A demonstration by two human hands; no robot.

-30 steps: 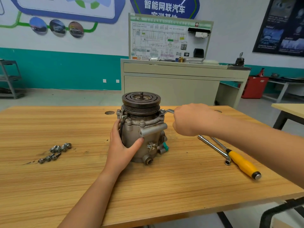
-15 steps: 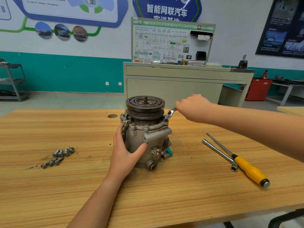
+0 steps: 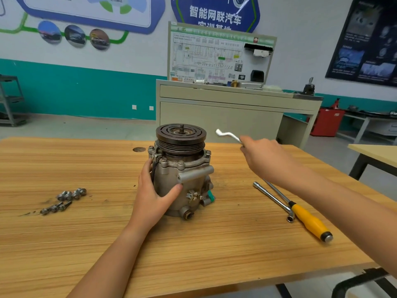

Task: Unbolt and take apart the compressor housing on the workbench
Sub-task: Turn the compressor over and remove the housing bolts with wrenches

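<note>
Beside compressor [image 3: 189, 171], wrench [image 3: 228, 134] in right hand [image 3: 264, 158]

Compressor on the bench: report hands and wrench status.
Left hand grips side of upright grey metal compressor. Right hand holds bent silver wrench in air, off the flange bolts. Nothing between them.

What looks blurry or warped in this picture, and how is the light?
Head view: the wrench and the right hand holding it are smeared by motion, while the compressor and loose bolts are sharp. The wide lens bows the table edge and teal wall band. The light is soft and even, with faint shadows.
</note>
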